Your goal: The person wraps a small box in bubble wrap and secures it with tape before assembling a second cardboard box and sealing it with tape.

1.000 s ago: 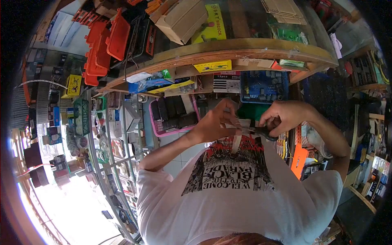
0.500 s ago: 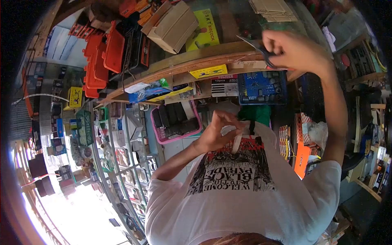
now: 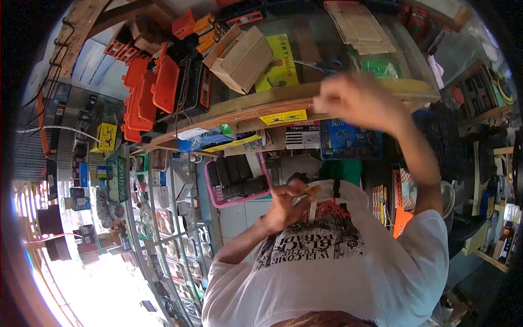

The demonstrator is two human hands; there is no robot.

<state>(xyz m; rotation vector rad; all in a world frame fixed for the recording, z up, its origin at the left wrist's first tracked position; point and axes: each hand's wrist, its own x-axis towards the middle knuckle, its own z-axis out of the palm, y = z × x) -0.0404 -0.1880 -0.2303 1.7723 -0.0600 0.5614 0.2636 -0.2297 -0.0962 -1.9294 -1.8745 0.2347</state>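
My left hand point(image 3: 287, 207) is in front of my chest, its fingers pinched on a thin pale strip point(image 3: 312, 210) that hangs over the printed shirt point(image 3: 321, 272). Over the wooden edge of the counter point(image 3: 245, 104) is my right hand point(image 3: 354, 103), smeared by motion, so its fingers do not show clearly. Just beyond it, scissors point(image 3: 326, 67) with dark handles lie on the glass counter top, their blades pointing left.
An opened cardboard box point(image 3: 242, 60), a yellow SKT package point(image 3: 279, 61) and flattened cardboard point(image 3: 360, 27) lie on the counter. Orange cases point(image 3: 146, 95) stand at its left. Below are a blue tool set point(image 3: 348, 143) and a pink basket point(image 3: 237, 179) of dark items.
My right hand has let go of the scissors, now on the counter, and has moved left and slightly down in view. My left hand still pinches the strip, lower in view.
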